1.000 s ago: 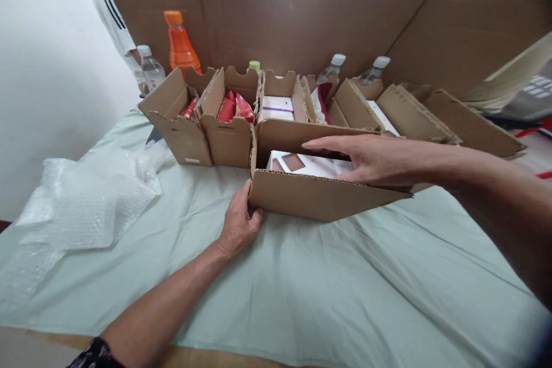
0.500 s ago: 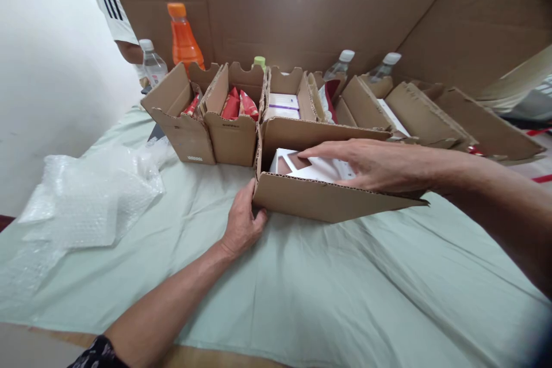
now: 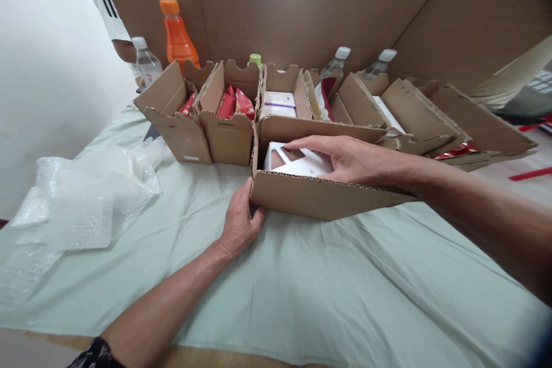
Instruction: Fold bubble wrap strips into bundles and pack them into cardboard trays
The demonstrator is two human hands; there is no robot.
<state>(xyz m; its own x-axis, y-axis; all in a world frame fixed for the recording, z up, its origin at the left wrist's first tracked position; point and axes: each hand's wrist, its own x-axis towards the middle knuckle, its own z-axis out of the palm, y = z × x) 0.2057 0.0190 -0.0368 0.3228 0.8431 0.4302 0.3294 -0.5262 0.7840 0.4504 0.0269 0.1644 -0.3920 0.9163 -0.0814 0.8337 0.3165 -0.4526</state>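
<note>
My left hand grips the near left corner of an open cardboard bin, fingers behind its end and thumb in front. Inside this bin lies a white box with brown shapes printed on its top. My right hand reaches in from the right and is closed over that white box, index finger stretched along the top and thumb on the near side. Its other fingers are hidden. The bin stands crosswise in front of a row of similar bins.
Behind stand cardboard bins holding red packets and white boxes. An orange bottle and clear bottles rise behind them, before a cardboard wall. Bubble wrap lies left. A person's sleeve shows at the far left.
My right hand has slid a little left along the white box, deeper over its top. My left hand keeps its hold on the bin's corner. The view has shifted slightly.
</note>
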